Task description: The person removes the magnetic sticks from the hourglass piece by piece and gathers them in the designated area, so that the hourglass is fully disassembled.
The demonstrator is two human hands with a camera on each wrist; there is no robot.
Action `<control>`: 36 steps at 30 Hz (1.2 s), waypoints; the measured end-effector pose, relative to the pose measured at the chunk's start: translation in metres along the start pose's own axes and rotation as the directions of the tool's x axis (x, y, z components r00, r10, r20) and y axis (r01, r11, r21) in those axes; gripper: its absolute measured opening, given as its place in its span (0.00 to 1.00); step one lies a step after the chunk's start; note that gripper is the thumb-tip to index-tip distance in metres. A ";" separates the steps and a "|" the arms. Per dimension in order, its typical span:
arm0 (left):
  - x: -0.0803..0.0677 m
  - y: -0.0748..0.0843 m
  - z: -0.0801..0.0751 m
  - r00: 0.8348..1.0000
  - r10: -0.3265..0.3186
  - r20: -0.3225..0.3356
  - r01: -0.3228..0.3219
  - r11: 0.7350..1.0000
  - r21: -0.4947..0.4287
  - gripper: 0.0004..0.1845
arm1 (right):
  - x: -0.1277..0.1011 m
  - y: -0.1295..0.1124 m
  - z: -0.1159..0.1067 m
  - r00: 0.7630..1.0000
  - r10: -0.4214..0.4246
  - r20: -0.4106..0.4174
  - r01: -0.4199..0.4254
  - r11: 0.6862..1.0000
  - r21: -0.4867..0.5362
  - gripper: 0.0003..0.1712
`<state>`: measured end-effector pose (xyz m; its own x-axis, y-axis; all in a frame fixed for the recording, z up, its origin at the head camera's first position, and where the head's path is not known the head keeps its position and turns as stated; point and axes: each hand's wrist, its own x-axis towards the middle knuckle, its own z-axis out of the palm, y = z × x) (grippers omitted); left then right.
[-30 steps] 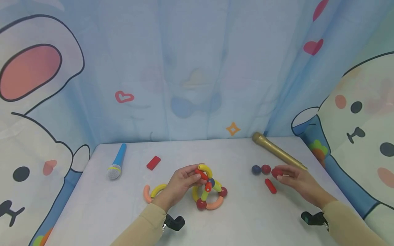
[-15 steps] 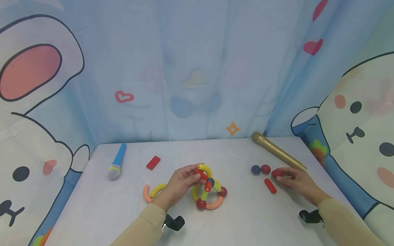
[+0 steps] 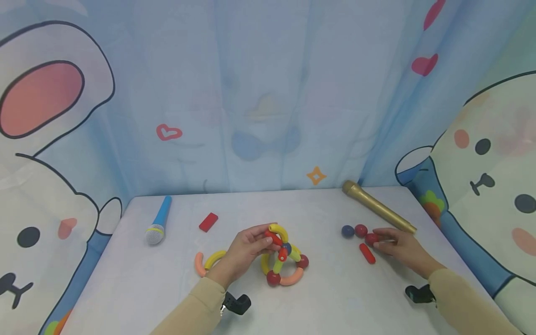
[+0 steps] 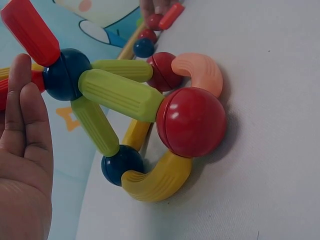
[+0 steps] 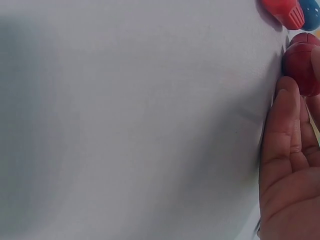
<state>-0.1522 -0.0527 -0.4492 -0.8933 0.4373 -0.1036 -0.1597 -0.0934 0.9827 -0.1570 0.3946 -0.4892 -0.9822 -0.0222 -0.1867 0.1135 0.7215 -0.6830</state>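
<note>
My left hand (image 3: pixel 247 251) pinches a red rod (image 3: pixel 274 237) near the top of a ball-and-rod magnetic toy structure (image 3: pixel 278 266). Lime rods run from its upper blue ball (image 4: pixel 67 75) down to red balls (image 4: pixel 194 122) and a lower blue ball (image 4: pixel 121 165), with curved yellow and peach pieces around the base. Over on the right, my right hand (image 3: pixel 404 249) holds a red ball (image 3: pixel 371 239) between thumb and fingers, low over the table. Close to it are another red ball (image 3: pixel 361 231), a blue ball (image 3: pixel 347 231) and a loose red rod (image 3: pixel 367 253).
Behind the right hand lies a gold microphone (image 3: pixel 377 206). A blue toy microphone (image 3: pixel 159 221) is at the far left, near a red block (image 3: pixel 208 222). Curved peach (image 3: pixel 200 263) and yellow (image 3: pixel 215 258) pieces lie beside the left wrist. A printed curtain (image 3: pixel 268 93) hangs behind the table.
My right hand has moved slightly left and down with the red ball, bringing it closer to the other red ball. The left hand and the structure have stayed in place.
</note>
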 end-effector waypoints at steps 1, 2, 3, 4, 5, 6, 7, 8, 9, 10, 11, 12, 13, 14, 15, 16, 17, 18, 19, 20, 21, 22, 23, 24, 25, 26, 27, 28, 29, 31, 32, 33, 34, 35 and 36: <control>0.000 0.000 0.000 1.000 0.001 0.000 -0.001 1.000 0.001 0.23 | 0.000 0.000 0.000 1.000 0.005 0.003 -0.005 1.000 0.006 0.39; 0.000 -0.001 0.000 1.000 0.002 0.000 -0.002 1.000 0.001 0.23 | 0.000 0.000 0.000 1.000 0.010 0.005 -0.010 1.000 0.011 0.40; 0.000 -0.001 0.000 1.000 0.003 -0.001 -0.003 1.000 0.002 0.23 | 0.000 0.001 0.000 1.000 0.016 0.008 -0.016 1.000 0.016 0.40; 0.000 -0.001 0.000 1.000 0.004 -0.001 -0.004 1.000 0.002 0.23 | 0.000 0.001 0.000 1.000 0.022 0.009 -0.023 1.000 0.019 0.41; 0.000 -0.001 0.000 1.000 0.005 -0.001 -0.005 1.000 0.003 0.23 | 0.000 0.002 0.000 1.000 0.029 0.010 -0.030 0.999 0.025 0.42; 0.001 -0.001 0.000 1.000 0.005 -0.002 -0.005 1.000 0.003 0.23 | 0.000 0.002 0.000 0.999 0.037 0.010 -0.038 0.999 0.029 0.42; 0.001 -0.001 0.000 1.000 0.005 -0.002 -0.005 1.000 0.004 0.23 | 0.000 0.003 0.000 0.999 0.041 0.012 -0.042 0.999 0.034 0.43; 0.001 -0.001 0.000 1.000 0.005 -0.002 -0.005 1.000 0.003 0.23 | -0.001 0.003 0.000 0.999 0.044 0.011 -0.044 0.998 0.032 0.44; 0.001 -0.001 0.000 1.000 0.005 -0.002 -0.005 1.000 0.002 0.23 | -0.001 0.004 -0.001 0.999 0.044 0.011 -0.044 0.999 0.031 0.44; 0.001 -0.001 0.000 1.000 0.004 -0.003 -0.004 1.000 0.001 0.23 | -0.002 0.004 -0.001 0.999 0.042 0.006 -0.042 0.999 0.024 0.44; 0.001 -0.001 0.000 1.000 0.004 -0.003 -0.004 1.000 0.000 0.23 | -0.002 0.004 -0.001 0.999 0.039 0.001 -0.039 0.999 0.012 0.44; 0.001 0.000 0.000 1.000 0.003 -0.003 -0.003 1.000 0.000 0.23 | -0.003 0.004 -0.002 0.999 0.035 -0.003 -0.035 0.999 0.001 0.43; 0.001 0.000 0.000 1.000 0.003 -0.003 -0.003 1.000 -0.001 0.23 | -0.003 0.004 -0.002 0.999 0.031 -0.008 -0.031 1.000 -0.006 0.43; 0.001 0.000 0.000 1.000 0.004 -0.003 -0.004 1.000 -0.002 0.23 | -0.004 0.004 -0.003 1.000 0.026 -0.014 -0.026 1.000 -0.013 0.42; 0.001 0.000 0.000 1.000 0.006 -0.002 -0.006 1.000 -0.003 0.23 | -0.004 0.003 -0.005 1.000 0.019 -0.022 -0.020 1.000 -0.024 0.42; 0.001 0.000 0.000 1.000 0.008 -0.002 -0.008 1.000 -0.004 0.23 | -0.005 0.001 -0.006 0.999 0.010 -0.035 -0.011 0.999 -0.032 0.41; 0.001 0.000 0.000 1.000 0.011 0.000 -0.011 1.000 -0.002 0.23 | -0.005 -0.002 -0.007 0.999 -0.009 -0.053 0.007 0.999 -0.037 0.40; 0.001 0.000 0.000 1.000 0.014 0.001 -0.014 1.000 -0.003 0.23 | -0.006 -0.006 -0.008 0.997 -0.028 -0.074 0.025 0.999 -0.043 0.39; 0.000 0.000 0.000 1.000 0.018 0.002 -0.018 1.000 -0.001 0.23 | -0.007 -0.012 -0.009 0.994 -0.048 -0.093 0.044 0.998 -0.045 0.38; 0.000 0.001 0.000 1.000 0.022 0.004 -0.022 1.000 0.000 0.22 | -0.007 -0.020 -0.009 0.991 -0.074 -0.115 0.069 0.996 -0.051 0.37; 0.000 0.001 0.000 1.000 0.025 0.004 -0.025 1.000 0.003 0.22 | -0.008 -0.028 -0.008 0.986 -0.103 -0.132 0.096 0.994 -0.053 0.36; 0.000 0.001 0.000 1.000 0.028 0.002 -0.028 1.000 0.008 0.22 | -0.009 -0.038 -0.007 0.981 -0.132 -0.139 0.127 0.991 -0.039 0.34; 0.000 0.001 0.000 1.000 0.031 0.002 -0.031 0.999 0.012 0.22 | -0.009 -0.049 -0.004 0.976 -0.166 -0.141 0.164 0.986 -0.029 0.32; 0.001 0.002 0.001 0.999 0.033 0.000 -0.033 0.999 0.017 0.22 | -0.010 -0.060 0.000 0.972 -0.194 -0.131 0.193 0.981 -0.018 0.31; 0.002 0.002 0.001 0.999 0.035 -0.005 -0.035 0.999 0.024 0.22 | -0.010 -0.071 0.005 0.968 -0.222 -0.113 0.223 0.975 -0.007 0.30; 0.002 0.002 0.001 0.999 0.039 -0.010 -0.038 0.999 0.030 0.22 | -0.010 -0.081 0.012 0.963 -0.254 -0.092 0.256 0.967 0.006 0.29; 0.003 0.002 0.002 0.999 0.042 -0.016 -0.041 0.998 0.041 0.22 | -0.011 -0.091 0.020 0.959 -0.278 -0.060 0.279 0.960 0.024 0.28; 0.004 0.002 0.003 0.999 0.042 -0.024 -0.041 0.998 0.053 0.22 | -0.011 -0.101 0.029 0.954 -0.298 -0.025 0.298 0.954 0.040 0.28; 0.005 0.002 0.003 0.999 0.042 -0.033 -0.039 0.997 0.069 0.22 | -0.011 -0.109 0.038 0.950 -0.312 0.013 0.311 0.949 0.049 0.28; 0.007 0.003 0.006 0.998 0.036 -0.058 -0.030 0.994 0.103 0.22 | -0.011 -0.124 0.057 0.943 -0.321 0.091 0.314 0.946 0.082 0.29; 0.008 0.004 0.007 0.997 0.035 -0.070 -0.026 0.992 0.123 0.22 | -0.011 -0.131 0.066 0.938 -0.322 0.128 0.310 0.945 0.105 0.29; 0.009 0.004 0.008 0.996 0.033 -0.082 -0.021 0.989 0.145 0.23 | -0.011 -0.136 0.075 0.934 -0.319 0.162 0.301 0.946 0.123 0.29; 0.010 0.004 0.009 0.995 0.031 -0.092 -0.016 0.987 0.161 0.23 | -0.011 -0.141 0.082 0.929 -0.319 0.189 0.297 0.945 0.138 0.30; 0.010 0.005 0.011 0.994 0.034 -0.100 -0.016 0.984 0.176 0.23 | -0.011 -0.145 0.089 0.924 -0.319 0.210 0.291 0.944 0.153 0.30; 0.011 0.005 0.012 0.993 0.036 -0.108 -0.016 0.983 0.184 0.23 | -0.011 -0.148 0.095 0.921 -0.319 0.222 0.286 0.943 0.169 0.31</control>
<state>-0.1578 -0.0374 -0.4440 -0.9387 0.3345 -0.0837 -0.0654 0.0656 0.9957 -0.1487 0.2223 -0.4531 -0.9078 -0.4043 -0.1115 -0.1481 0.5577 -0.8167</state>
